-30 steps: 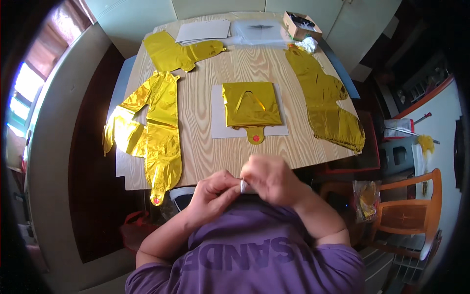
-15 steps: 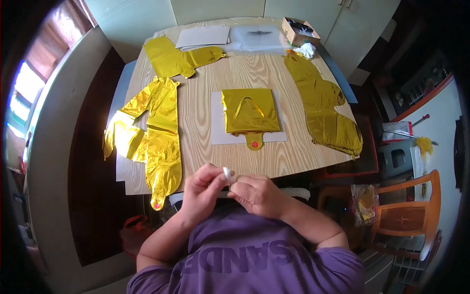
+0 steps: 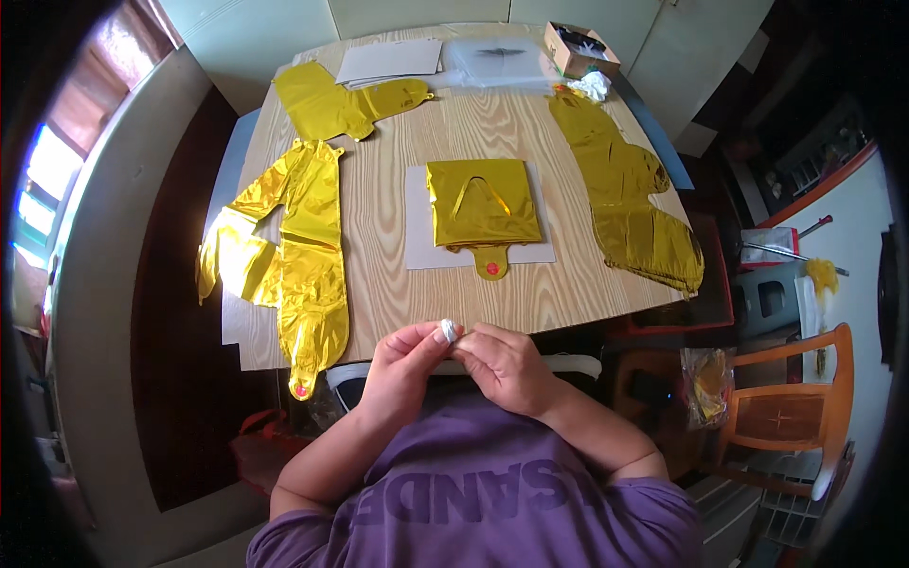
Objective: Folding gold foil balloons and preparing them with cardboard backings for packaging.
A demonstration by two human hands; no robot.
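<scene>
Right hand, at 5 o'clock, now sharp and lower; one second ago blurred by motion and raised. White piece now toward 11 o'clock from its place then, when right hand partly covers it. Since half second ago: piece slightly toward 2 o'clock, more ridged-looking; left hand slightly toward 3 o'clock; table shifts toward 12 o'clock in view.

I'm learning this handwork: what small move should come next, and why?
Probably the left hand should firm its pinch on the small white item before the right hand moves away: the item sits just where the two hands come together.
</scene>
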